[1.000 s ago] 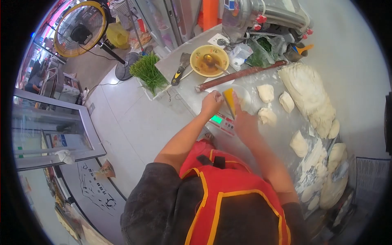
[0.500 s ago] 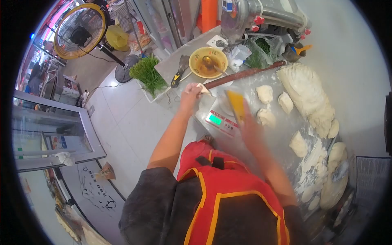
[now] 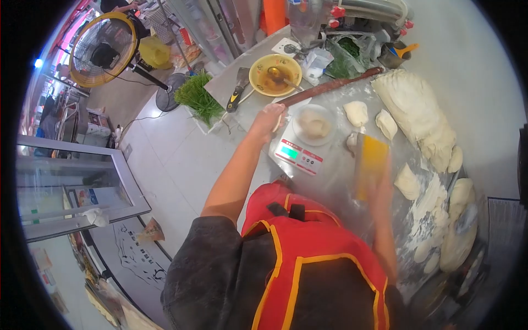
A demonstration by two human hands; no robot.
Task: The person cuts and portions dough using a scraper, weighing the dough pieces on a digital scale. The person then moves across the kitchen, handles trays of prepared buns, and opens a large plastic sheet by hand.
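my left hand (image 3: 267, 121) is pinching a dough scrap (image 3: 278, 123), my right hand (image 3: 381, 192) is gripping the scraper (image 3: 372, 158), its edge requiring steady control.

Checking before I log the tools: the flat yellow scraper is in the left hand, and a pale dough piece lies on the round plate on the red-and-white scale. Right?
No: the head view shows the flat yellow scraper in the right hand. A pale dough piece does lie on the round plate on the red-and-white scale.

No legible text or numbers
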